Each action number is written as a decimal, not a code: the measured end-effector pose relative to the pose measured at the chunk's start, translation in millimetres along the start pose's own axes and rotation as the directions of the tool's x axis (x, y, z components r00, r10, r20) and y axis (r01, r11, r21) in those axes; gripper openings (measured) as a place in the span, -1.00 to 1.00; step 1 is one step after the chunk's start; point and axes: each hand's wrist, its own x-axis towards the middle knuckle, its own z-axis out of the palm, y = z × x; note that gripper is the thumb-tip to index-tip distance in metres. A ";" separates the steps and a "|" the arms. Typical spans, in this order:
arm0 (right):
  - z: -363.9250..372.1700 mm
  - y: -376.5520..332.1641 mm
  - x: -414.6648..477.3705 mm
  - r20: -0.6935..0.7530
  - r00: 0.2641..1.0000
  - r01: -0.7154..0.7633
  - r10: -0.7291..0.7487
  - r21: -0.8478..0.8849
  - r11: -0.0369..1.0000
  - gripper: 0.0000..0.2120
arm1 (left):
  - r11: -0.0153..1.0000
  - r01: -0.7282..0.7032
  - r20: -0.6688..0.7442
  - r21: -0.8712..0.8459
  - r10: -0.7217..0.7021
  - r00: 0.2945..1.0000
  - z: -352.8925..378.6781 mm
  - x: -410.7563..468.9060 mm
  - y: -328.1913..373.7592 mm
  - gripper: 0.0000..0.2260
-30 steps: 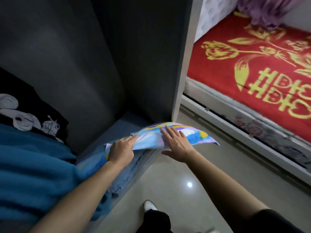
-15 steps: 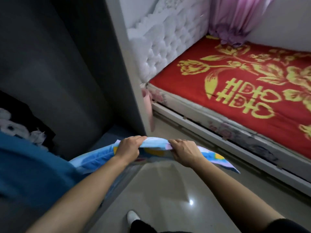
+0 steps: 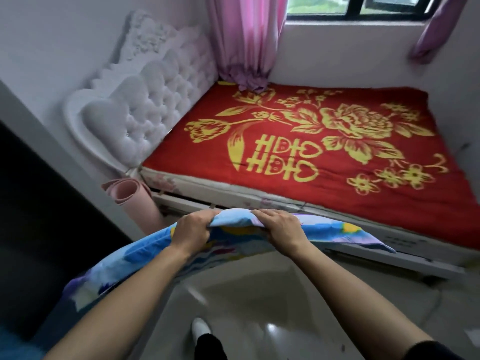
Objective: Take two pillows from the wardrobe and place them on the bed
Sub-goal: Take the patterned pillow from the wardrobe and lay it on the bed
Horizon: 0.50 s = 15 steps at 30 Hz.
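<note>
Both hands gripping pillow (image 3: 228, 222), now clear of wardrobe, facing bed (image 3: 324, 152)

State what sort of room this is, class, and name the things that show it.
Very likely a bedroom: a bed with a red and gold blanket, a tufted white headboard, and pink curtains at a window.

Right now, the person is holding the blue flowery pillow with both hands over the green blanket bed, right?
Not quite. The blanket on the bed is red with gold flowers, not green, as the head view shows. Both the left hand and right hand do grip the blue flowery pillow.
</note>
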 end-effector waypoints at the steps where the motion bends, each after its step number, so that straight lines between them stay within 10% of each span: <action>1: -0.5 4.1 9.3 -0.035 0.999 -0.018 0.017 -0.020 1.000 -0.62 | 1.000 -0.008 -0.019 0.003 0.008 1.000 1.1 12.9 -4.0 -0.55; 15: -18.6 36.3 242.6 -0.045 0.998 -0.059 0.051 -0.201 0.978 -0.68 | 0.967 0.040 -0.011 -0.252 -0.044 0.999 -23.4 222.7 -125.4 -0.81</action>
